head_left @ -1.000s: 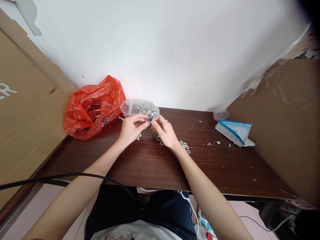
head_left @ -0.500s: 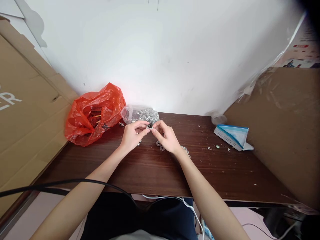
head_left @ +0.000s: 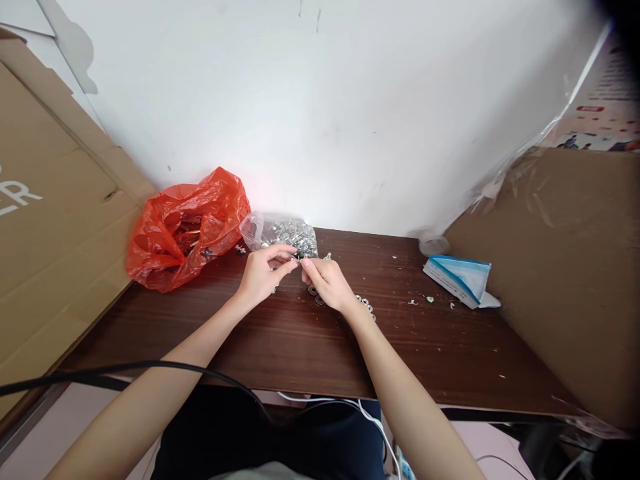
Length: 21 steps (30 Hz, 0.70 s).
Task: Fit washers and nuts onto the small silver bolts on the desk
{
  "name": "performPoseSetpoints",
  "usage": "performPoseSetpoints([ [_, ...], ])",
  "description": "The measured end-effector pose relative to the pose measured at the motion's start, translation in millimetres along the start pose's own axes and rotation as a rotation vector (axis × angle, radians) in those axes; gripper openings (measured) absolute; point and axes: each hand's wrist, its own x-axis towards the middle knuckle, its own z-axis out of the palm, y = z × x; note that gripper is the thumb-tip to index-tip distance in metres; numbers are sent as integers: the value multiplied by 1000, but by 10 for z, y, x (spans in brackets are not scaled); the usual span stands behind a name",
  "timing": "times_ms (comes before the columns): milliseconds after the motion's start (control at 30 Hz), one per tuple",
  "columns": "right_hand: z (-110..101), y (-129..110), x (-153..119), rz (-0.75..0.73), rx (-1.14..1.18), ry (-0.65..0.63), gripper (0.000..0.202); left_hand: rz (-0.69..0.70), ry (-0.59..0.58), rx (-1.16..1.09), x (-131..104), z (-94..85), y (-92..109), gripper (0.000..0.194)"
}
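My left hand [head_left: 264, 272] and my right hand [head_left: 327, 281] meet over the middle of the brown table [head_left: 280, 347]. Between their fingertips is a small metal piece [head_left: 299, 261], pinched from both sides; its exact kind is too small to make out. Just behind the fingers lies a clear plastic bag [head_left: 287, 233] full of small shiny metal parts. Flat metal washers [head_left: 320, 301] lie partly hidden under my right hand. More small metal rings [head_left: 365, 303] sit by my right wrist, and a few bits show beside my left fingers.
A red plastic bag [head_left: 187, 230] with contents stands at the left, against a cardboard box [head_left: 60, 220]. At the right are a blue and white packet [head_left: 457, 279], a clear round cup [head_left: 433, 242] and white scraps. A black cable [head_left: 150, 364] crosses my left forearm.
My right hand has turned and its fingers have curled in more around the small metal piece. My left hand keeps its pinch. The whole view has shifted slightly.
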Motion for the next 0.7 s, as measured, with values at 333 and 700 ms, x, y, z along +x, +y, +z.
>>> performPoseSetpoints([
  [333, 13, -27, 15, 20, -163, -1, 26, 9, -6, 1, 2, -19, -10, 26],
  [700, 89, 13, 20, -2, -145, 51, 37, 92, -136, 24, -15, 8, 56, 22],
])
